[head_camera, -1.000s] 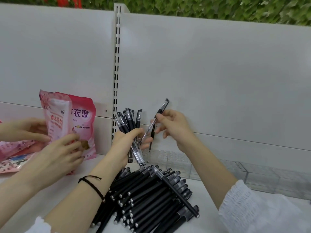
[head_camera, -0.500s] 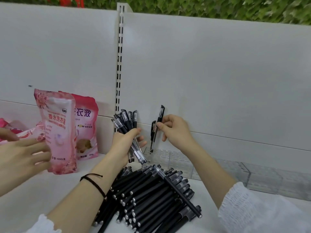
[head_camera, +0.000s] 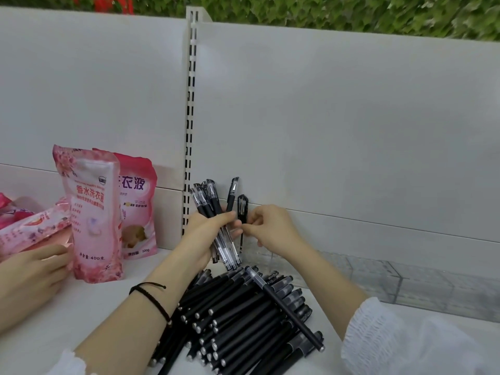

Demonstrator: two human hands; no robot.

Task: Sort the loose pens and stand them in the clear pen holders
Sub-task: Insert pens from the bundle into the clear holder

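1. Head view: left hand (head_camera: 204,235) is wrapped round a bundle of clear-barrelled pens (head_camera: 209,204); caps point up, tips down, the bundle fanning out a little at the top.
2. Right hand (head_camera: 272,230) is just beside the left; thumb and forefinger pinch a single pen (head_camera: 241,209), held upright with its black cap on top; other fingers loosely curled.
3. Lower end of the single pen reaches down to the left end of the clear pen holders (head_camera: 384,280); cannot tell whether the tip is inside a compartment.
4. The holders run in a row along the back of the shelf (head_camera: 89,315), against the white back panel (head_camera: 351,131), stretching off to the right.
5. Pile of black pens (head_camera: 238,318) lies on the shelf below and between the forearms, mostly parallel; one black pen (head_camera: 286,307) lies crosswise on top.
6. Black cord bracelet (head_camera: 151,299) on the left wrist; white gathered sleeve (head_camera: 392,345) on the right arm.
7. Left of the pens, two pink pouches (head_camera: 92,212) stand upright, one in front of the other; more pink packs lean at the far left edge.
8. Another person's hand (head_camera: 32,274) rests beside the front pouch.
9. Slotted upright (head_camera: 191,117) divides the back panel; green foliage above.
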